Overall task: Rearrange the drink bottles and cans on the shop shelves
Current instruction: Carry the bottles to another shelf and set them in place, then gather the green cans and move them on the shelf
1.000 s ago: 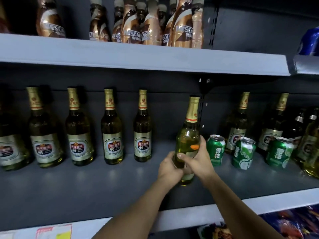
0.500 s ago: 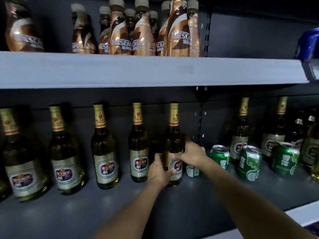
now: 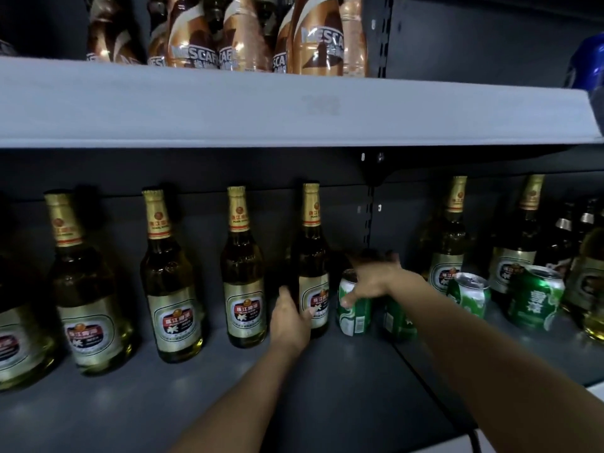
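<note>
The gold-labelled beer bottle stands upright at the right end of a row of matching bottles on the dark middle shelf. My left hand holds its lower body, thumb on the label and fingers round its left side. My right hand is off the bottle and hovers, blurred, with spread fingers over a green can just right of it; the thumb touches the can's side. A second green can is partly hidden behind my right forearm.
Two more green cans stand further right, in front of more beer bottles. The grey upper shelf overhangs close above and carries brown Nescafe bottles. A blue object sits at the top right.
The bottle went from being held out in front to standing in the row. My right hand let go of it and moved right onto the green can. The view moved closer.
</note>
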